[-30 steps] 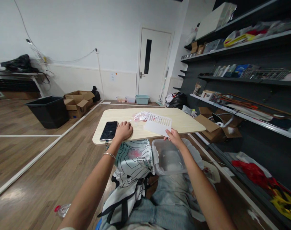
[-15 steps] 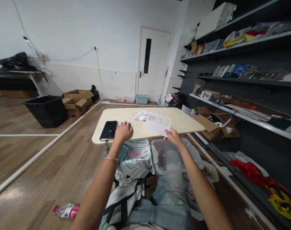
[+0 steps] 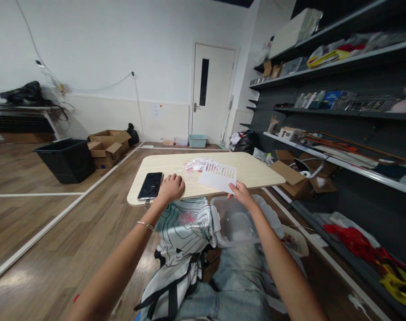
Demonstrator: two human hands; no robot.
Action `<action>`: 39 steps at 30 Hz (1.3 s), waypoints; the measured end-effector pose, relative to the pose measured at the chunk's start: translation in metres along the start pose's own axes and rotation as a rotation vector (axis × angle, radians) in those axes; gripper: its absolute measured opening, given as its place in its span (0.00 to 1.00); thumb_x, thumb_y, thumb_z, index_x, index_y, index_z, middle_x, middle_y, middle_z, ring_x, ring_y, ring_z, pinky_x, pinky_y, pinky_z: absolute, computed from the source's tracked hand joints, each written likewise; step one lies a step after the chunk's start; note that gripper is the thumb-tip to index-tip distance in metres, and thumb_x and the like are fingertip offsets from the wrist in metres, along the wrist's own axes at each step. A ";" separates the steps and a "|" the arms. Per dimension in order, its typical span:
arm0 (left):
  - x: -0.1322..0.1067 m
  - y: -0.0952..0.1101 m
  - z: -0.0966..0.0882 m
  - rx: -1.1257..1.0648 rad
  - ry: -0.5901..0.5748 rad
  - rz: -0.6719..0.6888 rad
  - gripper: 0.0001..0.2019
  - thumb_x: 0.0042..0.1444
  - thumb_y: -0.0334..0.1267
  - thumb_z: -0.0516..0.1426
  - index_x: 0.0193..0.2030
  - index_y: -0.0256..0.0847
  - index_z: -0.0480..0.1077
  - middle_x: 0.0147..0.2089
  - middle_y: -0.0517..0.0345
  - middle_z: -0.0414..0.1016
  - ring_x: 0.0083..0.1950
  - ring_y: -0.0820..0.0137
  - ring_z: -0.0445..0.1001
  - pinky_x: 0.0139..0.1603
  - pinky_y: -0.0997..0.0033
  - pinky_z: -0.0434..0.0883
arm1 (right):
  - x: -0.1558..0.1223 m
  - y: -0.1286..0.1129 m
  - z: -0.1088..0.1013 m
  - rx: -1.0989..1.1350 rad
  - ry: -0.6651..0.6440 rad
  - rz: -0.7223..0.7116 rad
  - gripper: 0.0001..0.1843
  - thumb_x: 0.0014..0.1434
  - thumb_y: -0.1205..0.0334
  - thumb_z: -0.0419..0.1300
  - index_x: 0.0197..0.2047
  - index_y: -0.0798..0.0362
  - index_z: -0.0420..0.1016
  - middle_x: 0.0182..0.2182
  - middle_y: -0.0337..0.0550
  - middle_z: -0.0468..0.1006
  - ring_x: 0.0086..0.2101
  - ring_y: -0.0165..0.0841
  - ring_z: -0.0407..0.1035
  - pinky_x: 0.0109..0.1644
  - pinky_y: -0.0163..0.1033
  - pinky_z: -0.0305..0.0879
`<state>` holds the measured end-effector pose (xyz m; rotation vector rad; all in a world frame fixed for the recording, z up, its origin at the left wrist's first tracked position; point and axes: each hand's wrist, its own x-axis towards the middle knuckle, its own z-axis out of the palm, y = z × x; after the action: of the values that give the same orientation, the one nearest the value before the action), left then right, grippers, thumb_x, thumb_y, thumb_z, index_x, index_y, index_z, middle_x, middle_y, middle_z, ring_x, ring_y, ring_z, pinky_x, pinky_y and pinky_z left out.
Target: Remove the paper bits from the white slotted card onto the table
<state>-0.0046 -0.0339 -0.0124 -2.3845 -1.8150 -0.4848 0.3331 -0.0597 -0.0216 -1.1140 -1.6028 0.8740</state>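
In my right hand (image 3: 240, 194) is a white card with a row of slots cut along its far edge (image 3: 213, 178), pinched at its near right corner. The card is held over the table (image 3: 253, 171), tilted slightly, in front of a loose heap of small white and pink pieces (image 3: 198, 164). My left hand (image 3: 171, 186) lies palm down on the near edge of the tabletop, its fingers spread and nothing visible in them. Just left of it a black phone (image 3: 150, 185) lies face up with a strap hanging over the edge.
Below the table edge are a patterned cloth-lined container (image 3: 179, 232) and a clear plastic bin (image 3: 236, 225). Dark shelves (image 3: 323, 80) line the right side. A black bin (image 3: 67, 160) and cardboard boxes (image 3: 107, 149) stand on the floor at left.
The view has shifted slightly and the bottle on the floor is now mostly hidden by my left forearm. My right hand still holds the card; my left hand rests in the same spot.
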 end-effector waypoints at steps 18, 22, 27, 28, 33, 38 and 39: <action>-0.018 0.003 -0.009 -0.134 0.046 0.006 0.17 0.70 0.45 0.47 0.53 0.44 0.73 0.59 0.48 0.76 0.64 0.58 0.70 0.67 0.58 0.65 | -0.002 -0.004 0.001 0.005 0.010 0.016 0.29 0.58 0.34 0.62 0.41 0.55 0.74 0.22 0.42 0.78 0.19 0.31 0.67 0.20 0.33 0.53; -0.019 0.003 -0.011 -0.141 0.047 0.001 0.16 0.69 0.45 0.48 0.53 0.44 0.74 0.59 0.48 0.76 0.63 0.59 0.71 0.66 0.59 0.66 | -0.002 -0.005 0.001 0.010 0.003 0.016 0.29 0.57 0.33 0.62 0.40 0.55 0.73 0.20 0.41 0.77 0.18 0.30 0.66 0.20 0.33 0.52; -0.021 0.004 -0.014 -0.127 0.055 0.005 0.16 0.69 0.44 0.48 0.52 0.43 0.74 0.58 0.48 0.77 0.63 0.58 0.72 0.64 0.60 0.67 | -0.002 -0.005 0.002 0.013 0.002 0.017 0.29 0.57 0.33 0.62 0.39 0.54 0.73 0.20 0.41 0.77 0.19 0.32 0.67 0.20 0.34 0.52; -0.022 0.005 -0.014 -0.125 0.056 0.006 0.16 0.70 0.44 0.47 0.51 0.43 0.74 0.58 0.47 0.77 0.62 0.58 0.72 0.64 0.60 0.67 | -0.002 -0.005 0.002 0.015 0.000 0.017 0.29 0.57 0.33 0.62 0.39 0.54 0.73 0.20 0.42 0.77 0.19 0.32 0.67 0.20 0.34 0.52; -0.027 0.007 -0.015 -0.119 0.075 -0.004 0.15 0.70 0.44 0.48 0.50 0.44 0.74 0.57 0.48 0.78 0.61 0.58 0.73 0.63 0.60 0.68 | -0.003 -0.005 0.002 0.020 0.009 0.023 0.28 0.57 0.34 0.62 0.40 0.54 0.73 0.22 0.42 0.78 0.20 0.33 0.69 0.20 0.34 0.53; -0.030 0.009 -0.015 -0.117 0.083 -0.022 0.15 0.70 0.44 0.48 0.50 0.44 0.74 0.58 0.48 0.78 0.61 0.58 0.73 0.63 0.59 0.68 | -0.002 -0.004 0.002 0.021 0.055 0.015 0.29 0.57 0.34 0.62 0.43 0.54 0.73 0.22 0.41 0.78 0.19 0.32 0.68 0.20 0.34 0.51; -0.029 0.009 -0.015 -0.119 0.080 -0.026 0.15 0.70 0.44 0.48 0.50 0.44 0.74 0.58 0.48 0.78 0.61 0.58 0.73 0.63 0.59 0.68 | -0.002 -0.004 0.002 0.015 0.052 0.017 0.29 0.57 0.34 0.62 0.43 0.54 0.73 0.22 0.40 0.77 0.18 0.32 0.67 0.20 0.34 0.51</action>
<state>-0.0059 -0.0675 -0.0065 -2.3814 -1.8331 -0.6995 0.3308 -0.0629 -0.0189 -1.1326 -1.5438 0.8606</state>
